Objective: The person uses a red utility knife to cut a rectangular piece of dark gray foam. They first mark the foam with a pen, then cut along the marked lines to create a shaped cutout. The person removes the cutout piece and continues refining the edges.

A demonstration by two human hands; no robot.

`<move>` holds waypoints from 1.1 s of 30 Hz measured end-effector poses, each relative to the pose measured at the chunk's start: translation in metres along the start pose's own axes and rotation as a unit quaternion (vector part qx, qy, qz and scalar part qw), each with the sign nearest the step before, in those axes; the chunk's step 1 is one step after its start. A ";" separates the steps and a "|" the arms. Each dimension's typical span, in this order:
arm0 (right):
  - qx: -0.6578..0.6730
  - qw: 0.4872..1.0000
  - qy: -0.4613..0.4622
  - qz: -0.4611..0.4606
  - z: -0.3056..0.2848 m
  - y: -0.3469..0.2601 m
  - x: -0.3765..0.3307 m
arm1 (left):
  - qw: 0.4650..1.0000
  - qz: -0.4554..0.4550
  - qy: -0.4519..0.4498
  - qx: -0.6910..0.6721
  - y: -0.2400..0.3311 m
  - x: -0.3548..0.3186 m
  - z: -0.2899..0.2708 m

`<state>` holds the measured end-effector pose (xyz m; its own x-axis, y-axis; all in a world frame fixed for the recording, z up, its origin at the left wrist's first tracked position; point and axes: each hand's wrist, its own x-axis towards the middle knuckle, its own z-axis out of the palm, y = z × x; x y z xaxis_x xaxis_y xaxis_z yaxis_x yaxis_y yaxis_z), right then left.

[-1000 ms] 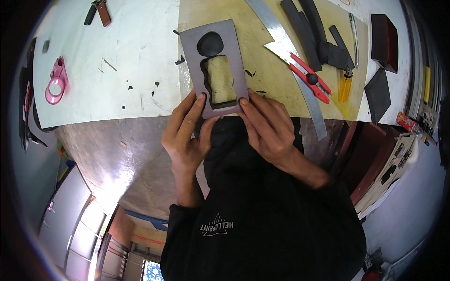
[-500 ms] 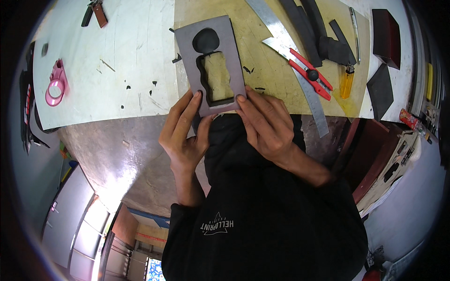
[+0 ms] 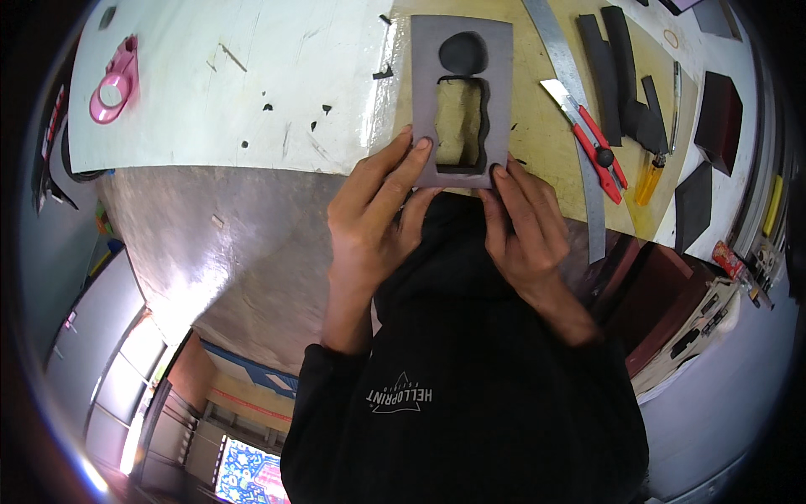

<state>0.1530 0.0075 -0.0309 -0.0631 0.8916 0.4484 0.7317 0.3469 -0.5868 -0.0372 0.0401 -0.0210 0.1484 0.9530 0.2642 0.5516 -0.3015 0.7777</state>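
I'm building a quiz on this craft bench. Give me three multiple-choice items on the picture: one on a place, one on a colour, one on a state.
1. Where does the red-handled utility knife lie?
A. Beside the metal ruler, on the person's right of the grey foam sheet
B. On the white board next to the pink tool
C. In the left hand

2. What colour is the small tool at the far left of the white board?
A. Blue
B. Pink
C. Green

3. How is the grey foam sheet held?
A. Lying untouched
B. Pinched by one hand only
C. Both hands' fingers on its near edge

Answers: 1 A, the knife rests along the ruler on the yellowish mat. 2 B, its body is plainly pink. 3 C, the left hand and the right hand each meet the sheet's lower edge.
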 end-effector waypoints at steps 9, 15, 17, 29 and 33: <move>-0.031 0.999 -0.001 -0.006 0.000 -0.001 -0.003 | 1.000 0.005 -0.003 -0.013 -0.001 0.003 0.001; -0.041 0.999 -0.003 -0.009 -0.001 -0.002 -0.004 | 1.000 -0.009 -0.012 -0.019 0.000 0.003 -0.001; -0.043 0.999 -0.004 -0.008 0.000 -0.003 -0.004 | 1.000 -0.011 -0.014 -0.019 0.000 0.003 -0.002; -0.048 0.999 0.006 -0.009 0.003 -0.001 -0.007 | 0.999 -0.022 -0.015 -0.030 -0.003 0.001 0.000; -0.045 0.999 0.002 0.003 0.003 -0.004 -0.005 | 0.998 -0.027 -0.008 -0.047 -0.004 0.003 0.000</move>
<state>0.1482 0.0024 -0.0325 -0.0564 0.8924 0.4478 0.7898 0.3142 -0.5268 -0.0391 0.0445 -0.0229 0.1336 0.9682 0.2114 0.4792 -0.2499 0.8414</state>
